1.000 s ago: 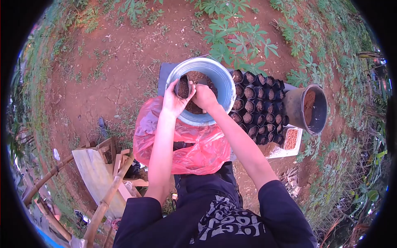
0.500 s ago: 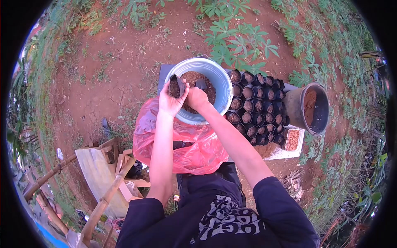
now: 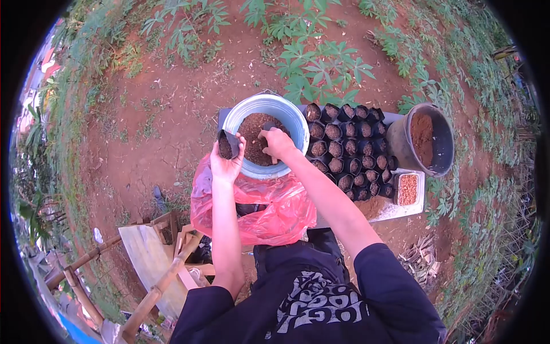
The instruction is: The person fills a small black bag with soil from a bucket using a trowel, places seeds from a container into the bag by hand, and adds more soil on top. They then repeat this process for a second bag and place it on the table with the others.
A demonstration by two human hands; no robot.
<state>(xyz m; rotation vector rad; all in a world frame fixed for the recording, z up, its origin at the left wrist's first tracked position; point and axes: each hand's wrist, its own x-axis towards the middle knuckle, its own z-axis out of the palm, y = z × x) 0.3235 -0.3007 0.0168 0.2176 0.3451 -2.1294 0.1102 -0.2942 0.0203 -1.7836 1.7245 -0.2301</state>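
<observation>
My left hand [image 3: 228, 163] holds a small black bag [image 3: 225, 147] with brown soil inside, at the left rim of a light blue bucket [image 3: 298, 123]. My right hand [image 3: 278, 144] is inside that bucket, its fingers bent over the brown soil mix [image 3: 253, 131]. Something dark shows at its fingers, too small to make out. Rows of black bags filled with soil [image 3: 350, 147] stand to the right of the bucket. A red plastic bag [image 3: 266, 221] lies in front of the bucket, below my forearms.
At the right stands a dark bucket [image 3: 437, 150] with reddish soil. A white tray [image 3: 417, 199] holds a container of orange-brown grains [image 3: 407, 189], beside loose soil. Bamboo poles and boards [image 3: 150, 258] are at the lower left. Leafy plants [image 3: 323, 66] grow beyond the table.
My right hand has moved away from the black bag and further into the bucket's soil. My left hand, with the bag, has shifted left and down. The whole view has also shifted slightly.
</observation>
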